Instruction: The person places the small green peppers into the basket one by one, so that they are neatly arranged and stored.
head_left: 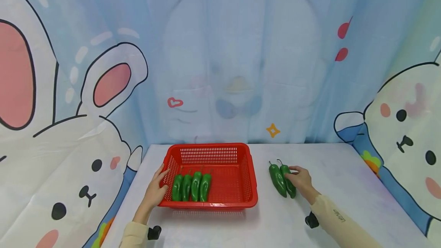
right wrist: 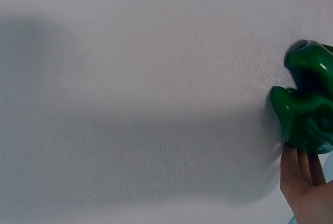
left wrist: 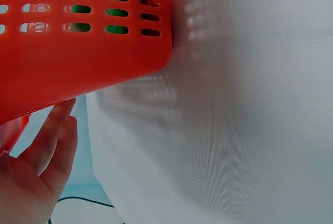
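Several glossy green peppers [head_left: 196,186] lie side by side in the left part of a red plastic basket [head_left: 229,188]. My left hand [head_left: 155,190] rests against the basket's left rim, and the left wrist view shows its fingers [left wrist: 63,141] fairly straight along the outer wall [left wrist: 78,60]. Right of the basket, two more peppers lie together on the table, stems pointing away. My right hand [head_left: 301,180] pinches the right-hand pepper [head_left: 291,191]; the left-hand pepper [head_left: 277,179] is beside it. In the right wrist view, fingertips [right wrist: 289,156] meet the pepper's underside [right wrist: 307,122].
The white table [head_left: 293,225] reaches back to a blue cartoon curtain [head_left: 237,49]. Slotted walls surround the basket, whose right half shows bare red floor. A dark cable [left wrist: 86,199] runs beyond the table edge in the left wrist view.
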